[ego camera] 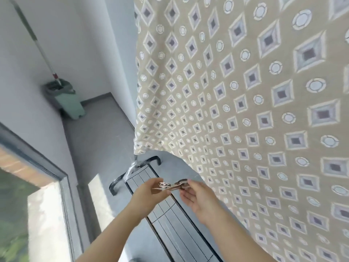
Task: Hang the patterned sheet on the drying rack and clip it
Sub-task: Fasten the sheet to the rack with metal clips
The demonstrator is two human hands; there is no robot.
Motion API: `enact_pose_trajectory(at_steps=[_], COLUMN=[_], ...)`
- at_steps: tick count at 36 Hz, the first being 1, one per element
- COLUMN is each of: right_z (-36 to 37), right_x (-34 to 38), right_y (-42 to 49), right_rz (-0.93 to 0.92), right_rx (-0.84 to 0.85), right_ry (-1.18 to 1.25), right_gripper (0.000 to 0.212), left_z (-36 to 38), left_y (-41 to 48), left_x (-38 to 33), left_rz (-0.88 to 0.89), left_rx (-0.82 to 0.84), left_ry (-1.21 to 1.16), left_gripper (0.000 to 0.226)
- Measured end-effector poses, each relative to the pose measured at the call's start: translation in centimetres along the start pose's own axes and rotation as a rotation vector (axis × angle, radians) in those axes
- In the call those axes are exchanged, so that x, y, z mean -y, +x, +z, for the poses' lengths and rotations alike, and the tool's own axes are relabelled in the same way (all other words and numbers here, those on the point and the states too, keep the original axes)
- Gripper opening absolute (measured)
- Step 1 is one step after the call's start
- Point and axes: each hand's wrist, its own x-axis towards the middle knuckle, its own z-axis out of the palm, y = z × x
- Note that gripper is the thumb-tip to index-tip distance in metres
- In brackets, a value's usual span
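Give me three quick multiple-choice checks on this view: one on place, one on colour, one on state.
1. Where does the green mop bucket stand?
A. in the far corner by the wall
B. under the drying rack
C. on the window ledge

2. What is the patterned sheet's ground colour?
A. blue
B. beige
C. red

3. What are the hands doing?
A. pinching metal clips
B. gripping the sheet
C. hanging idle

Answers:
1. A, it sits where two walls meet, mop inside.
2. B, beige with grey diamonds.
3. A, left hand and right hand hold the clips above the drying rack.
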Motion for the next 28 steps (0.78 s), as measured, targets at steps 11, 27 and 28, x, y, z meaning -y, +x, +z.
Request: enact_pose_trajectory(at_steps=[11, 27, 28], right_z=[11.1, 30.3, 30.8], right_x=[1.6, 3.0, 3.3], right_y=[8.0, 17.7, 18.2], right_rz=[0.021, 0.082, 0.083], right_rx=[-0.062, -0.170, -0.170], right_ry=[-0.120, 0.006, 0.011], right_gripper=[0.007, 0.010, 0.010], left_z=[-12.1, -31.2, -31.7], left_y=[9.8, 24.5, 25.1], left_x=[0.1, -1.5, -1.5], left_rz=[0.027, 0.038, 0.039], left_rx=[-0.111, -0.061, -0.055], left_ry=[-0.054, -0.017, -0.017], left_gripper=[0.034, 0.042, 0.041])
